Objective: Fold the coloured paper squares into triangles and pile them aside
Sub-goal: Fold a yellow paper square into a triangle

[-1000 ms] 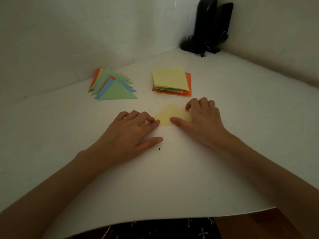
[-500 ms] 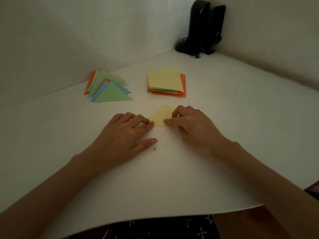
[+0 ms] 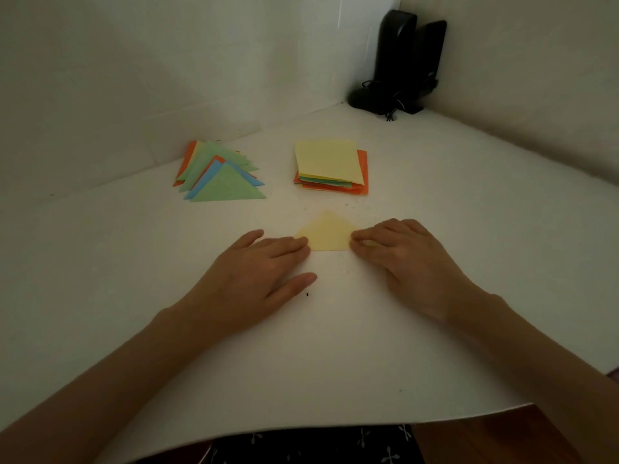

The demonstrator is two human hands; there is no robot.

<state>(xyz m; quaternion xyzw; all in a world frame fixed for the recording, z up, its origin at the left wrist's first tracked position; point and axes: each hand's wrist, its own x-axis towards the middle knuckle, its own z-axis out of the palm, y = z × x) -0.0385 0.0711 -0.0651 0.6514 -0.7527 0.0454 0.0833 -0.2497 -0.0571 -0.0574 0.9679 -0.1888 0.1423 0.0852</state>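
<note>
A yellow paper folded into a triangle (image 3: 326, 233) lies flat on the white table (image 3: 435, 209) between my hands, its fold edge toward me. My left hand (image 3: 254, 272) lies flat with straight fingers pressing the triangle's left corner. My right hand (image 3: 402, 252) has curled fingers with the tips pressing down on the right corner. Behind, a stack of unfolded squares (image 3: 330, 165) has a yellow sheet on top. To its left lies a fanned pile of folded triangles (image 3: 221, 177) in green, blue and orange.
Two black speakers (image 3: 402, 61) with a cable stand in the back corner where the white walls meet. The table's front edge (image 3: 335, 426) curves close to my body, with a wooden floor beyond it at the lower right.
My right hand has slid rightward along the fold edge to the right corner, uncovering more of the yellow triangle. My left hand has stayed on the left corner.
</note>
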